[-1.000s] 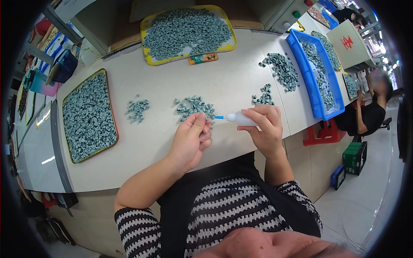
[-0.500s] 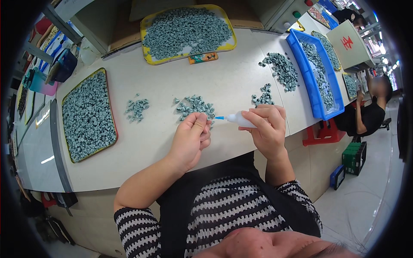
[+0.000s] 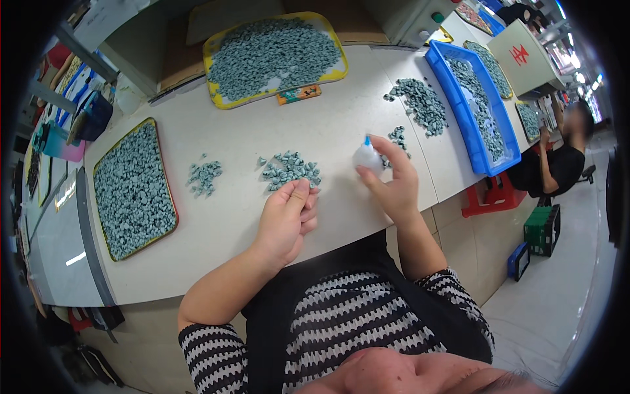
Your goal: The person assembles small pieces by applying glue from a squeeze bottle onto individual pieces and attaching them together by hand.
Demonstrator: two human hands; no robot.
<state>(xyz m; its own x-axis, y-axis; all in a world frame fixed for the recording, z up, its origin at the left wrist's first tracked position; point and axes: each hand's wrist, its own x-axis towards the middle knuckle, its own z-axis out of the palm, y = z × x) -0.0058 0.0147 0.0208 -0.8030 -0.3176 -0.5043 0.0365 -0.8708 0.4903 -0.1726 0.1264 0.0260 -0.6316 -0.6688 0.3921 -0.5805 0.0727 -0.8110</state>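
My left hand [image 3: 283,217] is closed in a pinch, fingertips together at the near edge of a pile of small grey-green pieces [image 3: 287,168]. A tiny grey-green piece shows at its fingertips, mostly hidden by them. My right hand [image 3: 399,187] has its thumb and fingers around a small white squeeze bottle [image 3: 365,157] with a blue tip. The bottle's tip now points up and away from me, apart from the left hand. Just beyond the right hand lies a small group of similar pieces [image 3: 398,136], partly covered by the fingers.
A tray full of pieces [image 3: 176,217] stands at left, beside a small loose pile [image 3: 205,176]. At the back are a yellow-rimmed tray [image 3: 342,71] and an orange-green packet [image 3: 298,94]. Right: another pile [image 3: 423,108], a blue bin [image 3: 459,108], and a seated person [image 3: 564,161].
My right hand has drawn the bottle away from the left fingertips and turned its tip from pointing left to pointing up. The left hand stays pinched in nearly the same place.
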